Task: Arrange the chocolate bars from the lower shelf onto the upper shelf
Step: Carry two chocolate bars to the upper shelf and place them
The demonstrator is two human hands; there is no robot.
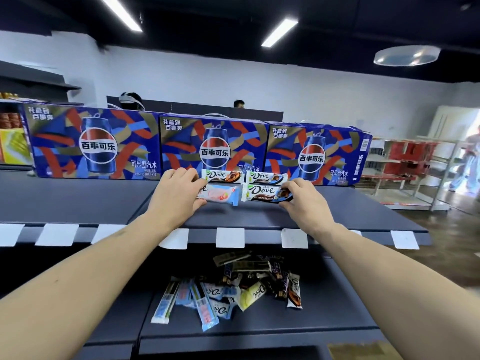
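Dove bars pile (pixel 233 287) lower shelf; hands (pixel 179 193) holding Dove bars; Pepsi boxes (pixel 213 149) behind.

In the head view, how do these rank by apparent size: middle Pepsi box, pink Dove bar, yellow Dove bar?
1. middle Pepsi box
2. pink Dove bar
3. yellow Dove bar, though it looks close to the pink one and lies nearer the camera, so this order is unsure.

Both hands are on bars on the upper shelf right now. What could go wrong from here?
1. The pink bar under the left hand and the dark Dove bar pinched by the right hand lie close behind the two rear bars; a push could skew them.
2. The lower-shelf pile overlaps, so grabbing one may drag others.
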